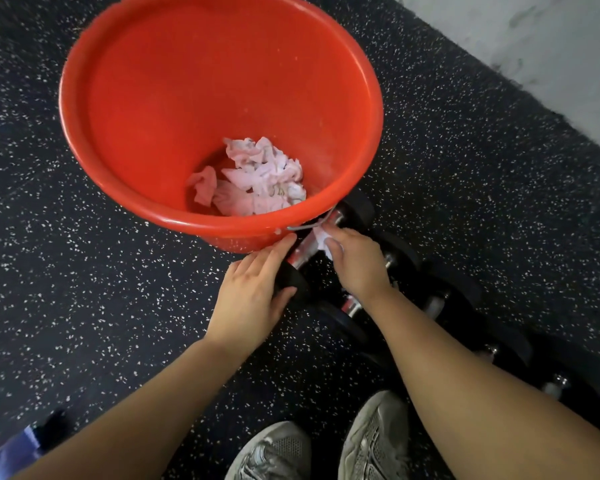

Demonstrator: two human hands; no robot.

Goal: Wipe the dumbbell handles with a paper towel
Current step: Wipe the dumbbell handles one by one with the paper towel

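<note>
A black dumbbell with a shiny chrome handle [303, 252] lies on the floor just below the red bucket. My right hand [355, 263] presses a white paper towel [321, 239] onto that handle. My left hand [253, 292] lies over the dumbbell's near black end [290, 280], thumb under it and fingers spread along its top. The far end [359, 211] pokes out past the bucket's rim. More dumbbells [352, 306] sit in a row to the right, partly hidden by my right forearm.
A big red bucket [94, 157] with crumpled used paper towels [257, 178] at its bottom stands on the speckled black rubber floor, and its wire handle hangs over the dumbbell. A pale wall [551, 57] is at the top right. My grey shoes [371, 441] are below.
</note>
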